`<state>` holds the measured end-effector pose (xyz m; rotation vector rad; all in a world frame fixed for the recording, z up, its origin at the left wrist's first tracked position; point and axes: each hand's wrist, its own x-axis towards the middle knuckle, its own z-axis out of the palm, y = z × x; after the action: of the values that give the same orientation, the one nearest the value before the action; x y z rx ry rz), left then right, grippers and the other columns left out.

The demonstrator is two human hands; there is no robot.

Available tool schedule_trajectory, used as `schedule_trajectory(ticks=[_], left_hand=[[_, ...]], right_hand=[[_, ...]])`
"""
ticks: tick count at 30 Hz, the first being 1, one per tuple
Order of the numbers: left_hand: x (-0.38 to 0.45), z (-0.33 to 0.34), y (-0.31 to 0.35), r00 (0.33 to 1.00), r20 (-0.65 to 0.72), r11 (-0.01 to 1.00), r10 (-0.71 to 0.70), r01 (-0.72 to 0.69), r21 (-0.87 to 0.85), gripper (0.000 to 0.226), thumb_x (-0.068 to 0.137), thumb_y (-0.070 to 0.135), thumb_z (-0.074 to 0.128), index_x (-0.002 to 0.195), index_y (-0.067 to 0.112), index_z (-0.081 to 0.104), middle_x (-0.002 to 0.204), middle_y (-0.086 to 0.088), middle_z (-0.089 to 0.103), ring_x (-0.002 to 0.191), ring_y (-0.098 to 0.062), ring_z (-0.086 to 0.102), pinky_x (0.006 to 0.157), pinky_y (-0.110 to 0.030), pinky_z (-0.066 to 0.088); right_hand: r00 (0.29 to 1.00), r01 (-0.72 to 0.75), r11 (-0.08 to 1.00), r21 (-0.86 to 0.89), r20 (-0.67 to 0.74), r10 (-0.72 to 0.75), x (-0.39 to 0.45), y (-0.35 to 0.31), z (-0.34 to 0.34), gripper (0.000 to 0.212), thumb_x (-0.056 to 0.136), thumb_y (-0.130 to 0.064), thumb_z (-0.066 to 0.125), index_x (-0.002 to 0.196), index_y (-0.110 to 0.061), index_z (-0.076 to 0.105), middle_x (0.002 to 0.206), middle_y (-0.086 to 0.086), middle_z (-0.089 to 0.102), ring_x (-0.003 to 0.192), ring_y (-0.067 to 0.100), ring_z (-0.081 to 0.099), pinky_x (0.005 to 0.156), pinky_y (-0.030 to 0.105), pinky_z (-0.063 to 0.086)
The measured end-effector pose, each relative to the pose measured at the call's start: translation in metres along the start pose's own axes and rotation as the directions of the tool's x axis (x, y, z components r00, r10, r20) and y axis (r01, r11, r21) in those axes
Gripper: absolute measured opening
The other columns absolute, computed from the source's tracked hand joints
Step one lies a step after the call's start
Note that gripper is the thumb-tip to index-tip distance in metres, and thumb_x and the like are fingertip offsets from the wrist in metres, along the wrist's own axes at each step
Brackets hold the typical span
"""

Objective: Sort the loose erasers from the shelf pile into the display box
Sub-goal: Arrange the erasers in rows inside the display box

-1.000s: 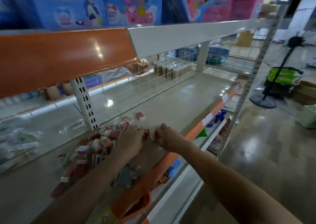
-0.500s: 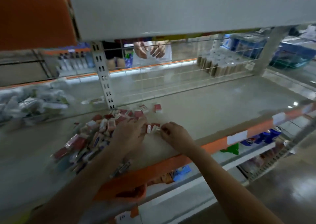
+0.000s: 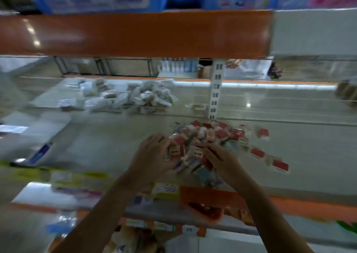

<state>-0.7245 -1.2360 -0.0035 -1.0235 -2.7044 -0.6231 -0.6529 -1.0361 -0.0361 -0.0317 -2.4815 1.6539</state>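
While both hands were in the eraser pile [image 3: 208, 136] on the shelf [image 3: 289, 156], the left hand [image 3: 154, 154] pinched one eraser [image 3: 174, 150] and the right hand [image 3: 222, 161] curled around another [image 3: 197, 153]. These looked tiny, light and wrapper-slick, so I'd pinch the short sides. Couldn't spot the display box.

Two bare forearms reach in from the bottom edge, with no sleeve, watch, bracelet or glove showing on them. The left hand [image 3: 154, 152] and the right hand [image 3: 222, 161] are bare too; motion blur hides finer detail such as nails.
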Motion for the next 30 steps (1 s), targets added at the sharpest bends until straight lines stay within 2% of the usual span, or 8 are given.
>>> schedule_trajectory(ticks=[2,7,11,15,19,21,25,30], left_hand=[[-0.02,-0.018,-0.023,0.999,-0.037,0.999,-0.038,0.039,0.03,0.031,0.07,0.023,0.073,0.099,0.014,0.067,0.093,-0.006,0.057,0.092,-0.028,0.054,0.078,-0.036,0.044],[-0.075,-0.064,-0.087,0.989,-0.059,0.99,-0.135,0.137,0.037,0.03,0.074,0.02,0.069,0.103,0.014,0.065,0.097,-0.005,0.059,0.093,-0.025,0.053,0.082,-0.036,0.042],[-0.12,-0.106,-0.139,0.98,-0.045,0.977,-0.193,0.196,0.085,0.03,0.074,0.027,0.066,0.104,0.022,0.065,0.094,0.001,0.066,0.09,-0.022,0.058,0.082,-0.037,0.045],[-0.162,-0.14,-0.194,0.968,-0.073,0.969,-0.238,0.242,0.043,0.033,0.071,0.03,0.066,0.103,0.022,0.067,0.092,0.002,0.067,0.09,-0.019,0.059,0.081,-0.034,0.044],[-0.201,-0.161,-0.244,0.95,-0.123,0.954,-0.286,0.294,0.059,0.031,0.077,0.031,0.065,0.107,0.025,0.064,0.1,0.007,0.064,0.097,-0.016,0.054,0.085,-0.033,0.04],[-0.217,-0.17,-0.271,0.936,-0.137,0.941,-0.324,0.334,0.06,0.03,0.081,0.034,0.062,0.11,0.028,0.062,0.108,0.011,0.062,0.102,-0.012,0.051,0.09,-0.033,0.039],[-0.24,-0.191,-0.325,0.897,-0.195,0.91,-0.397,0.413,0.044,0.027,0.082,0.033,0.063,0.109,0.028,0.063,0.103,0.01,0.064,0.095,-0.013,0.054,0.084,-0.033,0.044],[-0.248,-0.219,-0.403,0.856,-0.245,0.868,-0.455,0.488,0.091,0.028,0.08,0.03,0.065,0.108,0.025,0.063,0.103,0.007,0.064,0.095,-0.016,0.055,0.08,-0.028,0.042]], right_hand=[[0.998,0.029,0.998,0.064,0.051,-0.032,0.007,-0.016,0.03,0.023,0.097,-0.014,0.044,0.097,-0.032,0.058,0.069,-0.003,0.06,0.055,-0.003,0.054,0.053,0.012,0.043],[0.983,-0.066,0.928,0.366,0.185,-0.003,0.019,-0.057,0.121,0.021,0.097,-0.003,0.04,0.103,-0.009,0.06,0.066,0.003,0.062,0.051,0.011,0.055,0.05,0.02,0.046],[0.968,-0.084,0.924,0.373,0.249,-0.013,0.025,-0.086,0.2,0.023,0.098,-0.01,0.041,0.098,-0.016,0.063,0.079,0.014,0.061,0.067,0.025,0.056,0.056,0.024,0.049],[0.944,-0.07,0.965,0.253,0.33,-0.018,0.034,-0.109,0.271,0.02,0.09,-0.012,0.06,0.1,-0.029,0.063,0.09,0.006,0.068,0.075,0.017,0.066,0.062,0.024,0.053],[0.908,-0.044,0.973,0.225,0.416,-0.055,0.044,-0.13,0.332,0.031,0.084,0.0,0.064,0.101,-0.026,0.057,0.087,0.009,0.068,0.077,0.035,0.06,0.072,0.049,0.049],[0.886,0.005,0.984,0.18,0.456,-0.087,0.053,-0.14,0.358,0.031,0.086,-0.005,0.063,0.104,-0.029,0.056,0.088,0.01,0.067,0.072,0.029,0.062,0.067,0.044,0.052],[0.86,0.099,0.983,0.155,0.483,-0.163,0.083,-0.158,0.414,0.03,0.085,-0.001,0.062,0.101,-0.026,0.054,0.079,-0.007,0.064,0.064,-0.003,0.057,0.059,0.017,0.046],[0.857,0.242,0.967,0.085,0.448,-0.253,0.134,-0.185,0.484,0.028,0.082,-0.013,0.066,0.097,-0.029,0.049,0.084,-0.008,0.059,0.067,-0.009,0.056,0.058,0.007,0.043]])
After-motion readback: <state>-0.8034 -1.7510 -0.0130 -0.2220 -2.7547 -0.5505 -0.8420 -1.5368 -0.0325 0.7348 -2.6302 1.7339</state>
